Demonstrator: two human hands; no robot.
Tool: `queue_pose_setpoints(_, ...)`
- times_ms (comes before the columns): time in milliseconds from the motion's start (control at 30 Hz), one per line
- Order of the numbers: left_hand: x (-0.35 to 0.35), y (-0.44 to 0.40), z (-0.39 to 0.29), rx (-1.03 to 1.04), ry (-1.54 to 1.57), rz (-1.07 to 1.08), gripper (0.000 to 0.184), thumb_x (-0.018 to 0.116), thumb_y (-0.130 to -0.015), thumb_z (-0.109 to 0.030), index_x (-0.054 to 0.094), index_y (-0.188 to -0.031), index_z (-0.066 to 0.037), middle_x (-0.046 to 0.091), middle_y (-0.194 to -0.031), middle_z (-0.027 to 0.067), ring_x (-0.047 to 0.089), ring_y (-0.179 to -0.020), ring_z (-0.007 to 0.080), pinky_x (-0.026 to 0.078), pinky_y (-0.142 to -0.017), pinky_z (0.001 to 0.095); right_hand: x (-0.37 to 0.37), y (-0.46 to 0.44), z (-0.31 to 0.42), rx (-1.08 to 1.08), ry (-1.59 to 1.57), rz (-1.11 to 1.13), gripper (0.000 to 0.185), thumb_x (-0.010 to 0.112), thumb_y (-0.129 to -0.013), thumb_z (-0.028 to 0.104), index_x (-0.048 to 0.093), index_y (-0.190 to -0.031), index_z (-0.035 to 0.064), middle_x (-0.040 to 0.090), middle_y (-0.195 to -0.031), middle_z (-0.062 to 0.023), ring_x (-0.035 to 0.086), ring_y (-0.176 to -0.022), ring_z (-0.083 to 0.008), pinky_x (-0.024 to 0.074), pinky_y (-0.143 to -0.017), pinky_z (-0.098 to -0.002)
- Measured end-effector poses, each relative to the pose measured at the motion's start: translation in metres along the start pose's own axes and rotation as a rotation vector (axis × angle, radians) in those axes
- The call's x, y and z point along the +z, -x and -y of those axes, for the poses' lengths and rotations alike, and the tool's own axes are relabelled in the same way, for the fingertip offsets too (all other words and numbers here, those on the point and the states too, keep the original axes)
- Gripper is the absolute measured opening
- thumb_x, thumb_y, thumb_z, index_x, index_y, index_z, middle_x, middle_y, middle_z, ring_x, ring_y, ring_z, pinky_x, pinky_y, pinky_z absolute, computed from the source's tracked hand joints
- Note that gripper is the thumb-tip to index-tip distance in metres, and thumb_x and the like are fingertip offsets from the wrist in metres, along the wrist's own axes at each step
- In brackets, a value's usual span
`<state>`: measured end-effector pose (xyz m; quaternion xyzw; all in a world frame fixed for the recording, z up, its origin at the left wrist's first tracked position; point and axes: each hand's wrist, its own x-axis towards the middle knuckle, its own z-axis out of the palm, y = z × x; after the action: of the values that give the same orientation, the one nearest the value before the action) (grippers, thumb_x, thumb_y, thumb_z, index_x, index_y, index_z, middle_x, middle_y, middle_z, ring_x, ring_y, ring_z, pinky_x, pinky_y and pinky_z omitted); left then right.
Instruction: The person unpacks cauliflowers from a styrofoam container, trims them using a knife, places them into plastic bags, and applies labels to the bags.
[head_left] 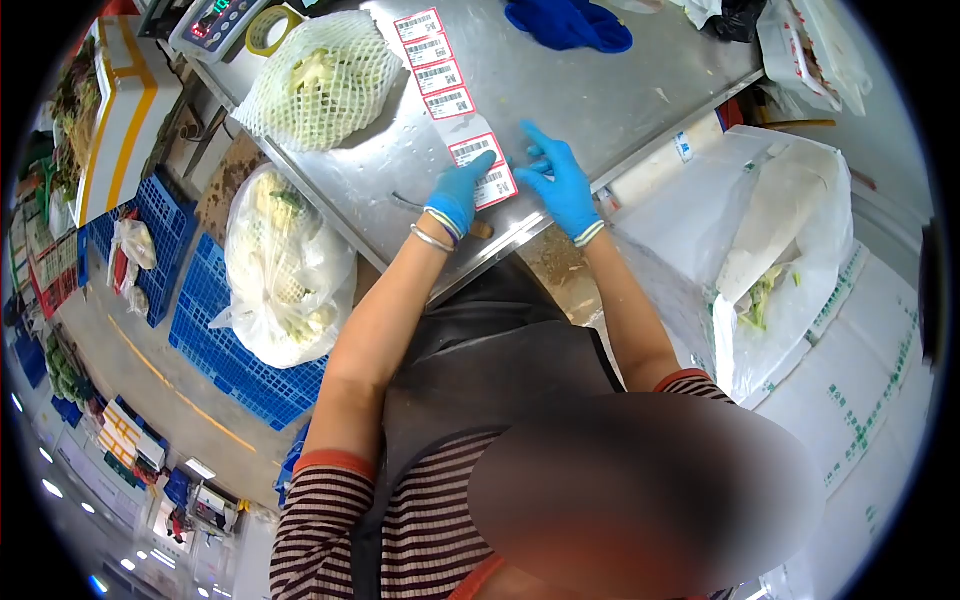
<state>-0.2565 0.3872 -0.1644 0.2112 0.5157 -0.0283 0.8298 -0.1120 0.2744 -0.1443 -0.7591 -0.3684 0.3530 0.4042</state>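
A strip of white barcode labels (437,77) with red borders lies on the metal table, a bare stretch of backing showing partway along. My left hand (457,195), in a blue glove, pinches the near end of this strip, its fingertips over the lowest labels. Just to the right, my right hand (563,190), also gloved in blue, has its fingers apart and nothing visible in them. Its thumb is close to the strip's edge; whether they touch I cannot tell. Beyond my left hand, a cauliflower (315,78) in a white foam net rests on the table.
A scale (212,25) and a tape roll (272,30) stand at the far left, a blue cloth (570,22) at the back. Left of the metal table (600,95), a clear bag of cauliflowers (285,265) sits near blue pallets (215,330). A plastic-lined container (745,230) is at right.
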Motion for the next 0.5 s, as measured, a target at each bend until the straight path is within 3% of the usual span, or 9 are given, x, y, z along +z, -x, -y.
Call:
queue_pose_setpoints(67, -0.003, -0.002, 0.003, 0.01, -0.062, 0.003, 0.042, 0.059, -0.094, -0.044, 0.064, -0.12, -0.011, 0.071, -0.107, 0.0039, 0.069, -0.09, 0.0205, 0.054, -0.072, 0.0509, 0.003, -0.001, -0.004, -0.057, -0.017, 0.05, 0.051, 0.07, -0.083, 0.011, 0.059, -0.133, 0.0181, 0.061, -0.097, -0.0064, 0.06, -0.082, -0.0173, 0.0522, -0.079, -0.0306)
queue_pose_setpoints(167, -0.012, -0.038, 0.024, 0.003, 0.107, -0.057, 0.045, 0.055, -0.095, -0.048, 0.064, -0.116, -0.01, 0.071, -0.101, 0.0047, 0.069, -0.087, 0.0224, 0.054, -0.078, 0.0434, 0.01, -0.005, -0.026, -0.117, -0.021, 0.106, 0.042, 0.069, -0.082, 0.007, 0.066, -0.123, 0.0166, 0.062, -0.093, -0.0068, 0.062, -0.082, -0.0203, 0.0523, -0.077, -0.0314)
queue_pose_setpoints(200, 0.003, -0.012, 0.011, -0.004, 0.228, -0.009, 0.047, 0.052, -0.096, -0.05, 0.062, -0.115, -0.008, 0.07, -0.101, 0.0078, 0.068, -0.088, 0.0241, 0.051, -0.085, 0.0381, 0.009, -0.006, -0.025, -0.146, 0.011, 0.086, 0.04, 0.068, -0.082, 0.006, 0.068, -0.12, 0.016, 0.062, -0.091, -0.007, 0.062, -0.081, -0.0214, 0.0522, -0.076, -0.0316)
queue_pose_setpoints(367, 0.005, -0.007, 0.007, -0.047, 0.291, -0.029, 0.045, 0.048, -0.099, -0.047, 0.058, -0.12, -0.009, 0.067, -0.111, 0.0124, 0.066, -0.097, 0.027, 0.047, -0.092, 0.0403, 0.004, -0.002, -0.012, -0.331, 0.058, 0.041, 0.025, 0.072, -0.078, 0.011, 0.076, -0.102, 0.0165, 0.064, -0.085, -0.0057, 0.061, -0.075, -0.022, 0.05, -0.069, -0.0316)
queue_pose_setpoints(500, -0.006, -0.015, 0.015, -0.13, 0.377, 0.103, 0.041, 0.046, -0.1, -0.041, 0.056, -0.123, -0.009, 0.066, -0.112, 0.0135, 0.065, -0.098, 0.0278, 0.047, -0.094, 0.0434, 0.003, 0.002, -0.011, -0.403, 0.19, 0.008, 0.023, 0.075, -0.076, 0.014, 0.077, -0.099, 0.0177, 0.063, -0.093, -0.0059, 0.059, -0.086, -0.0242, 0.0488, -0.076, -0.0327)
